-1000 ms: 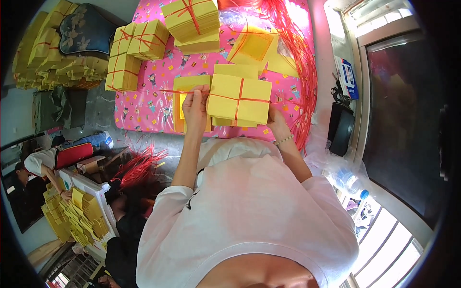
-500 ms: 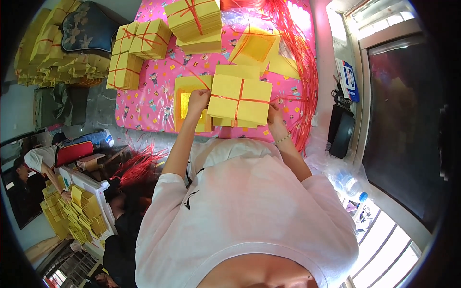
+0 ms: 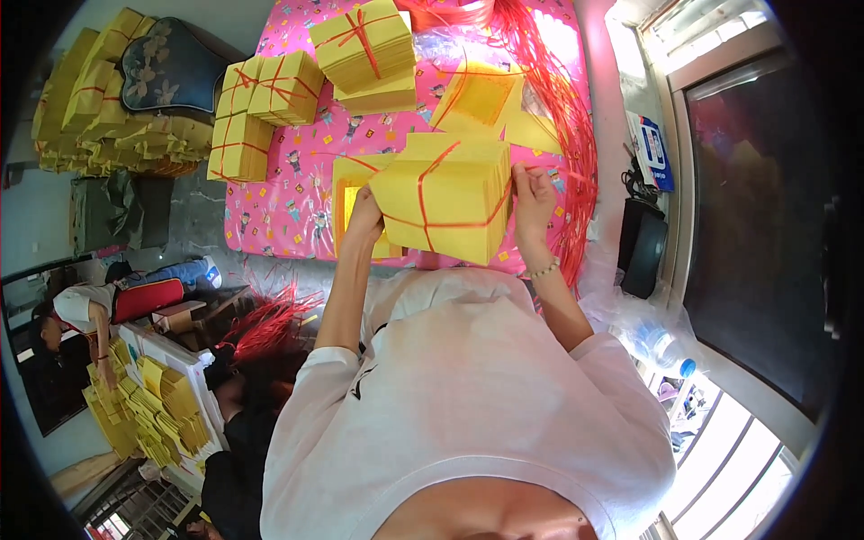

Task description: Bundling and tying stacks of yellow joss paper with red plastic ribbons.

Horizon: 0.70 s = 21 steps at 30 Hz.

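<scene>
A thick bundle of yellow paper sheets (image 3: 450,202), crossed by red ribbon (image 3: 423,193), stands tilted in front of me with its layered right side showing. My left hand (image 3: 366,219) is closed at the bundle's left edge, its fingertips partly hidden there. Just off the right side, my right hand (image 3: 535,200) is pinched on a loose length of red strip (image 3: 562,173). Beneath and left of the bundle lies a yellow sheet with a bright yellow-gold panel (image 3: 350,205). Another yellow stack (image 3: 450,139) shows behind the bundle.
Tied yellow bundles (image 3: 286,87) and a taller stack (image 3: 364,45) stand on the pink patterned tablecloth (image 3: 288,202). Long red strips (image 3: 576,216) hang along its right edge. More yellow bundles and a dark blue cushion (image 3: 171,67) are far left. Another person (image 3: 85,306) handles yellow stacks at lower left.
The bundle has tipped and turned, so its right side now faces up more. My right hand has moved off its corner, up and right; my left hand has shifted slightly down and left.
</scene>
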Available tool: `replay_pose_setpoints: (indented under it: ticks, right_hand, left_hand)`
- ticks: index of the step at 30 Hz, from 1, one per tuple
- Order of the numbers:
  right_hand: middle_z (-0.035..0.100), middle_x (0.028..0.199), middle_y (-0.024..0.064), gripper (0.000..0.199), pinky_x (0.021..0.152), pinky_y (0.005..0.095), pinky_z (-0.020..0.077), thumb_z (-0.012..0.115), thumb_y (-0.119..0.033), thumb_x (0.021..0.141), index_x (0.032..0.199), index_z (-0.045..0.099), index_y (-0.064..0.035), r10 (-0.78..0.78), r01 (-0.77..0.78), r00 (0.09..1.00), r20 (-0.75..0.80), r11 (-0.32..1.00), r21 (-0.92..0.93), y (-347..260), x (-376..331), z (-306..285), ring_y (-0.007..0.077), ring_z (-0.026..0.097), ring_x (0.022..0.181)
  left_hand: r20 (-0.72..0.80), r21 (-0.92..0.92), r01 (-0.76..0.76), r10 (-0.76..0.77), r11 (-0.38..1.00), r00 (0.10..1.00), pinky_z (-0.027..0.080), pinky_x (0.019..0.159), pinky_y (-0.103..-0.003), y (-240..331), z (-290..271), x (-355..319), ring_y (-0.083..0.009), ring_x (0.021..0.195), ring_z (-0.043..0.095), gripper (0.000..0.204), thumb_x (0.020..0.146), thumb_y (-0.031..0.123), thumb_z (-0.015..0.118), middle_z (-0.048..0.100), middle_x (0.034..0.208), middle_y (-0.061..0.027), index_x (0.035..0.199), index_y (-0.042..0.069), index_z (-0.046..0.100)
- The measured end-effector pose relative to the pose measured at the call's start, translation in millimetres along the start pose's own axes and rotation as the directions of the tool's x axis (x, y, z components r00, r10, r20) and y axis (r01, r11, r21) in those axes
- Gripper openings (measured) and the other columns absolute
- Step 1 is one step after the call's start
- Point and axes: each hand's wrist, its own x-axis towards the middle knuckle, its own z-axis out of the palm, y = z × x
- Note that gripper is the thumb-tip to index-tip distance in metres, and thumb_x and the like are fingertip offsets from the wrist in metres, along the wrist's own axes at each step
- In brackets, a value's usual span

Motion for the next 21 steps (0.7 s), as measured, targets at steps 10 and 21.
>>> replay_pose_setpoints:
  ticks: [10, 21]
  right_hand:
    - [0.069, 0.091, 0.0062, 0.014, 0.073, 0.0211, 0.0476, 0.059, -0.002, 0.089, 0.1, 0.066, 0.0022, -0.176, 0.252, 0.89, 0.421, 0.958, -0.133, -36, 32, 13, 0.0084, 0.061, 0.08]
    - [0.069, 0.08, 0.0051, 0.012, 0.059, 0.0281, 0.047, 0.066, -0.01, 0.083, 0.093, 0.07, -0.0067, -0.181, 0.623, 0.628, 0.757, 0.7, -0.349, -71, 4, 33, 0.0141, 0.062, 0.065]
  left_hand:
    - [0.227, -0.343, -0.245, 0.333, 0.907, 0.915, 0.045, 0.09, -0.033, 26, 2, 28, -0.0186, 0.1, 0.06, 0.028, 0.098, 0.024, 0.047, 0.066, 0.099, -0.0078, 0.116, 0.003, 0.053]
    - [0.07, -0.33, -0.276, 0.315, 0.903, 0.947, 0.044, 0.087, -0.031, -27, -40, 5, -0.0152, 0.096, 0.058, 0.028, 0.097, 0.025, 0.048, 0.062, 0.096, -0.0047, 0.112, 0.003, 0.056]
